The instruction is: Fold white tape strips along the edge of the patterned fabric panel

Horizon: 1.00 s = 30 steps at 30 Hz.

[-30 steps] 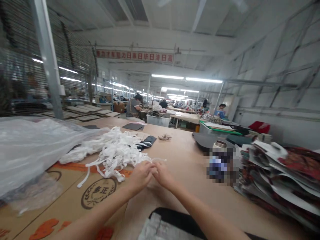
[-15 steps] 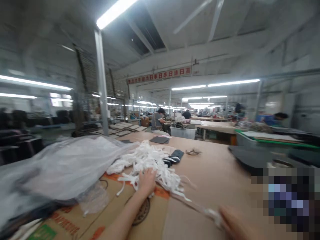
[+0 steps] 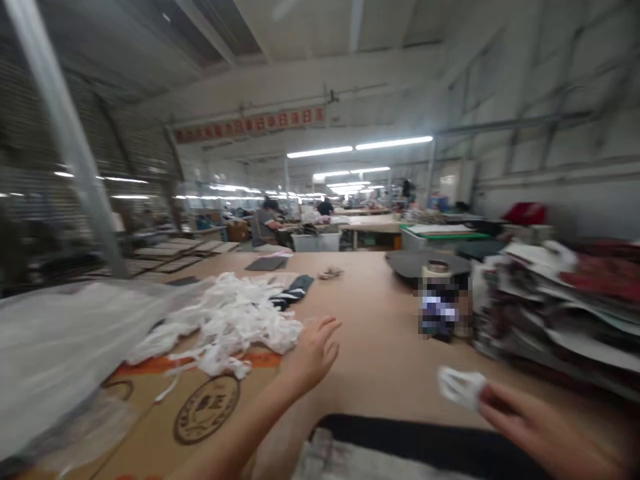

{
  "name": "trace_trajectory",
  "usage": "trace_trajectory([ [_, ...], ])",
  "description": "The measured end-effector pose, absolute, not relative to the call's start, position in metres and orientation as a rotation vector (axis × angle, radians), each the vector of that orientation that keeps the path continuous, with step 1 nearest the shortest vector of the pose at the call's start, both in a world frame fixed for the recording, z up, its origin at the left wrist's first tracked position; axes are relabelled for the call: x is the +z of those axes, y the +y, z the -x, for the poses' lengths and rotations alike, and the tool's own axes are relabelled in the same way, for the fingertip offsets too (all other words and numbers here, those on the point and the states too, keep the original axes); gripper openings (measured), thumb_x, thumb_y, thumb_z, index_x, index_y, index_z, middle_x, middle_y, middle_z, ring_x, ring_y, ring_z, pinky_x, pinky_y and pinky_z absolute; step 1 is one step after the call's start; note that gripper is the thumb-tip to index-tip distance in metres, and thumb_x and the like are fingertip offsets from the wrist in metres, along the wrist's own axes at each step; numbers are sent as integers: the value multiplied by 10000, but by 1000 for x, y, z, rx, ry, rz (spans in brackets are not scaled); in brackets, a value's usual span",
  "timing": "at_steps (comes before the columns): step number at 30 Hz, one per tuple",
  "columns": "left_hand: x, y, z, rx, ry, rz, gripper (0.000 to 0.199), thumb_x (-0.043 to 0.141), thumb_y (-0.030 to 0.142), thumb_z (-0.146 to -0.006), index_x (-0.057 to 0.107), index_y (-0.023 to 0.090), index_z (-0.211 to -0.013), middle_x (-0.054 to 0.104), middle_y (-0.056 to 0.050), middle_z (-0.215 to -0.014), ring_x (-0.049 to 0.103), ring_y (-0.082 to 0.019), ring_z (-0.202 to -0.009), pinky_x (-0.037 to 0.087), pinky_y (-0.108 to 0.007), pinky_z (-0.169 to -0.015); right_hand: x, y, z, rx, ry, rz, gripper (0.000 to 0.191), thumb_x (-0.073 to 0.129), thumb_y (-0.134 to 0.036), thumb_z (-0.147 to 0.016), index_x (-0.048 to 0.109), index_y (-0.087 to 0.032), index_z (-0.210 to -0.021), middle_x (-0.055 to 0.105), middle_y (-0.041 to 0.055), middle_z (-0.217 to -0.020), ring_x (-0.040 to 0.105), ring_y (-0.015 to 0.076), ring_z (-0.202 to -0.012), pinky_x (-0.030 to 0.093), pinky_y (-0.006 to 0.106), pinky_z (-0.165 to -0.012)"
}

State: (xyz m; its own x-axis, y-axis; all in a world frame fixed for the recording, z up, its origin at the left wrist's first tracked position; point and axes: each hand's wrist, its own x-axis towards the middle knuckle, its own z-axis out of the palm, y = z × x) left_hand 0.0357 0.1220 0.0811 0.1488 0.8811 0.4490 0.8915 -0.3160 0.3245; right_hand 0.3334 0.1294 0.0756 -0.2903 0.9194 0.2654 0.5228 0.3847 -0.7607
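While my right hand (image 3: 533, 421) pinches white strips (image 3: 459, 387), my half-open, seemingly empty left hand (image 3: 311, 352) could snag the pile (image 3: 235, 317) if swept sideways.

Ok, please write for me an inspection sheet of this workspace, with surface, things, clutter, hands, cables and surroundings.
Surface: brown table, partly covered.
Things: heap of white strips; small white bundle.
Clutter: plastic sheet, printed cardboard, piled pieces at right.
Hands: left hand open by the heap; right hand holds the bundle.
Cables: nothing seen.
Surroundings: lit lamps, red-lettered banner, people farther back.
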Motion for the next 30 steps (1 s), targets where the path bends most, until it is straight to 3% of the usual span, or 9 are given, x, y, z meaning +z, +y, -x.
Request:
trace_trajectory([
  [2,79,113,-82,-1112,-1586,2721,531,522,237,-811,366,209,-1319,356,-77,-1373,303,-203,-1264,238,-368,-1066,80,100,-358,757,-1996,1271,155,555,-321,-781,612,-186,-730,603,26,-703,562,188,-702,459,301,-656],
  [5,66,101,-131,-1481,-1291,3137,664,607,281,-749,324,209,-1345,317,-98,-1396,320,-248,-1255,280,-397,-1041,86,80,-355,845,-2089,1129,159,469,-256,-806,603,-180,-849,628,29,-858,569,182,-808,438,267,-711],
  [8,50,102,-154,-1763,-1459,3297,389,580,329,-751,574,145,-1095,628,-89,-960,591,-215,-848,479,-324,-755,80,81,-346,873,-2081,1097,126,467,-208,-784,583,-163,-803,629,20,-818,563,153,-767,423,241,-685],
  [10,45,107,-157,-1944,-1777,3258,335,598,388,-724,629,113,-913,589,-19,-599,550,-154,-545,451,-257,-533,71,87,-348,906,-2023,1184,94,483,-202,-752,563,-154,-740,616,10,-719,553,138,-683,407,231,-612],
  [11,45,110,-154,-2045,-1919,3193,362,626,417,-693,630,104,-874,552,1,-526,512,-135,-478,416,-234,-471,66,91,-351,959,-1973,1222,87,488,-207,-738,553,-152,-724,615,9,-691,553,135,-658,404,231,-589],
  [17,69,136,-114,-2759,-2054,2488,443,720,445,-600,606,111,-867,640,-68,-757,455,-78,-461,278,-169,-379,59,116,-382,1305,-1459,1288,138,548,-281,-646,472,-168,-665,605,-1,-605,603,141,-600,456,250,-568],
  [24,83,143,-98,-2773,-1921,2610,407,721,406,-637,633,93,-883,629,-74,-764,412,-66,-486,289,-183,-434,60,125,-400,1418,-1129,1261,164,555,-320,-694,490,-170,-693,558,10,-643,588,136,-575,449,237,-510],
  [27,80,132,-111,-2573,-1952,2843,405,672,390,-666,635,92,-937,641,-94,-811,430,-77,-498,322,-197,-453,60,129,-400,1172,-1038,1298,269,463,-423,-777,504,-184,-892,597,83,-921,613,183,-830,492,303,-699],
  [30,69,116,-132,-2108,-1955,3176,450,612,372,-683,602,105,-1045,651,-76,-785,483,-101,-500,365,-211,-474,67,115,-387,782,-1279,1224,451,439,-460,-813,424,-197,-1179,499,120,-1229,472,219,-1146,388,377,-941],
])
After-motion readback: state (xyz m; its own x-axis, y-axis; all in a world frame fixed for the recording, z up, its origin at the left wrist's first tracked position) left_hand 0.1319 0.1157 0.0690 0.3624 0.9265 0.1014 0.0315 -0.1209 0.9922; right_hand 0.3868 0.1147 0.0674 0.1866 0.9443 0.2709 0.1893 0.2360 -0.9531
